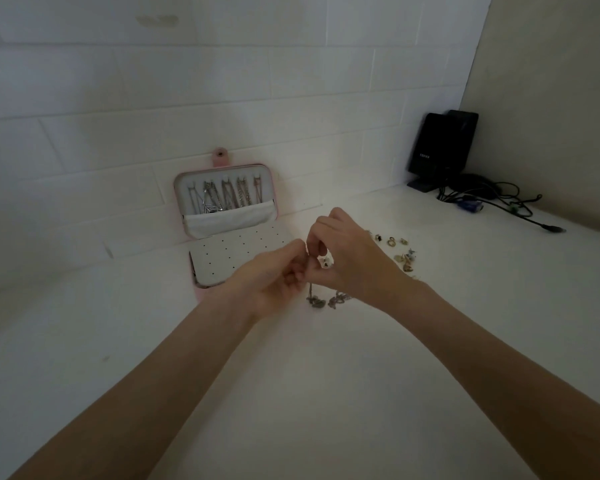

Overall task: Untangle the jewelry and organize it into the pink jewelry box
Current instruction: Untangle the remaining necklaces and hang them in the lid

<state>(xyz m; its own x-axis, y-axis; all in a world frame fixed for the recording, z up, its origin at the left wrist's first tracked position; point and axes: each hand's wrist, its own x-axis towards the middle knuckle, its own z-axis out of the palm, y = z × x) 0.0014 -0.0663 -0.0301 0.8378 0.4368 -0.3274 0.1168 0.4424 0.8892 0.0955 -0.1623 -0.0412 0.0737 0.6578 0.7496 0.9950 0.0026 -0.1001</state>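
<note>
Grip: left hand [284, 271] and right hand [340, 251] both pinching silver chain [321, 301]
Tip: pull slow, loosen knot, then hang in pink jewelry box [201, 296]

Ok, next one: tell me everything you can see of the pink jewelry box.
The pink jewelry box lies open on the white counter, its lid propped against the tiled wall. The lid's pale lining holds a row of silvery chains hanging from hooks, their ends tucked into a white fabric pocket. The base shows a white panel dotted with small holes, apparently empty. A pink snap tab sticks up on top. The left hand hides its near right corner; contact is unclear.
</note>
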